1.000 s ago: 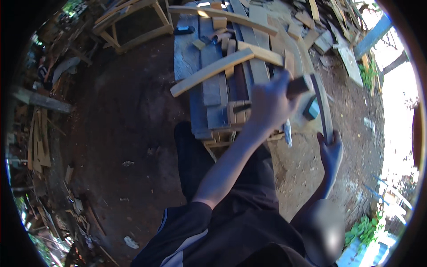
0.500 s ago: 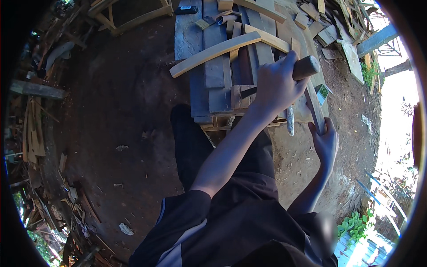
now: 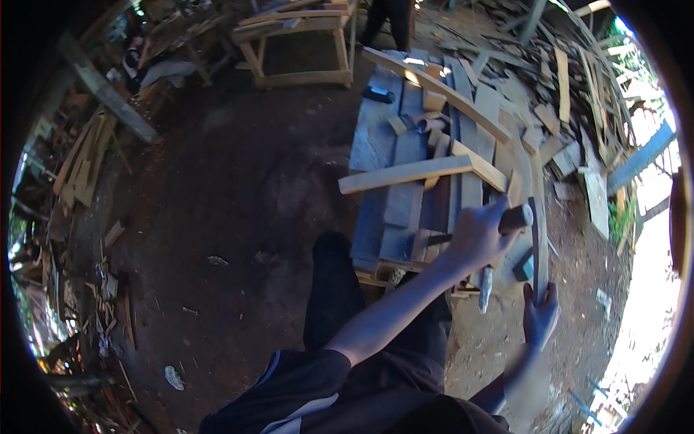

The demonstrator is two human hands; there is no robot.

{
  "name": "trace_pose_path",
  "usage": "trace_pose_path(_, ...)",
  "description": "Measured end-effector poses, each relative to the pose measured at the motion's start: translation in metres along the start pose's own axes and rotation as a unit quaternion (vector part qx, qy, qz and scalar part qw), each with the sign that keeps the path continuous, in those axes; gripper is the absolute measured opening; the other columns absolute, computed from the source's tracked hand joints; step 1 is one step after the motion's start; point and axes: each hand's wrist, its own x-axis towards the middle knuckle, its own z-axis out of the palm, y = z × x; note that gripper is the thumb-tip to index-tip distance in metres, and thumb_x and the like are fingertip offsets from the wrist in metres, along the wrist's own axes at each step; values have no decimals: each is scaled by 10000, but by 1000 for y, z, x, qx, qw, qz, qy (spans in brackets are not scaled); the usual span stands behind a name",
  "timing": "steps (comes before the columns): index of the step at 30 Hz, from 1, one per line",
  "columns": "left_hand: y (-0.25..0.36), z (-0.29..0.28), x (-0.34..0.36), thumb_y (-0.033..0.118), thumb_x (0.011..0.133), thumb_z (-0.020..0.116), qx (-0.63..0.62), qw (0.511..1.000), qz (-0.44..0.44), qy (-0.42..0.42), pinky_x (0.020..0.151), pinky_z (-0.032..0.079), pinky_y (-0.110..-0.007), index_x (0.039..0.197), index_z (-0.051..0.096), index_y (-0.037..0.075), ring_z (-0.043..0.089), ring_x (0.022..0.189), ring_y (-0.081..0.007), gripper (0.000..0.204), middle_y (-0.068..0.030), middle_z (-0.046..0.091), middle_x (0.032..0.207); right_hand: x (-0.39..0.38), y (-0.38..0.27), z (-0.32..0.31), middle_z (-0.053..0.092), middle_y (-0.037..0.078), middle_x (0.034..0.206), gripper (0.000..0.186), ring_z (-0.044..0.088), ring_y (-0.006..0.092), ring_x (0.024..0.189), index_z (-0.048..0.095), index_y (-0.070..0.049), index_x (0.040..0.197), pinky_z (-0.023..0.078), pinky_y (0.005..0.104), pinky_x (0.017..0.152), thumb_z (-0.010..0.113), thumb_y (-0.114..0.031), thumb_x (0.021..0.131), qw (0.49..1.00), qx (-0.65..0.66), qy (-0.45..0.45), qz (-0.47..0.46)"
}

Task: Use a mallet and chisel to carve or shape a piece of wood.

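My left hand (image 3: 478,237) is closed around a thick round wooden handle (image 3: 516,218) above the near right part of the plank-topped workbench (image 3: 370,239). The rest of that tool is hidden by the hand. Farther right, my right hand (image 3: 541,318) grips the near end of a narrow flat wooden strip (image 3: 539,249), which stretches away from me past the left hand. Beyond my left hand, a pale wooden piece (image 3: 405,177) lies across the bench, meeting a second pale piece (image 3: 483,166) at an angle.
A long beam (image 3: 452,98) crosses the bench's far part. A brush (image 3: 397,125), a dark case-like object (image 3: 378,94) and a small teal box (image 3: 523,268) are on it. Scrap wood (image 3: 571,155) lies right. A wooden stand (image 3: 303,76) and a person's dark-clad legs (image 3: 390,25) are beyond.
The view has tilted up and turned left, bringing the long beam and the person's legs into sight. The strip now looks more in line with my right forearm. Both hands keep their holds.
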Motion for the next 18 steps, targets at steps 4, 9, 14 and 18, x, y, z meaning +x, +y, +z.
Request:
trace_pose_path(4,-2,-3,1,158,799,735,-8,1000,9,1,531,474,-432,881,518,71,642,628,-372,248,-145,592,645,20,-3,-1,594,172,703,388,599,328,609,568,-5,989,451,413,582,699,-350,868,997,13,40,-68)
trace_pose_path(9,-7,13,-3,213,787,758,33,999,1,-27,548,493,-437,925,517,63,647,638,-361,315,-146,620,680,39,-4,-14,453,-12,659,212,451,64,534,551,-48,983,329,214,478,634,-233,923,912,407,11,-57)
trace_pose_path(14,-6,23,-9,226,792,757,52,996,5,-66,559,501,-435,927,517,63,657,646,-343,320,-144,633,702,36,-10,-21,464,2,658,222,425,64,510,535,-26,966,341,212,465,662,-178,867,793,606,4,-55)
trace_pose_path(18,-10,24,-11,254,795,751,46,997,-6,-61,565,503,-437,929,538,76,659,647,-342,307,-128,635,715,30,-1,-21,479,-9,670,187,427,48,514,546,-42,909,323,204,462,666,-180,876,894,443,17,-58)
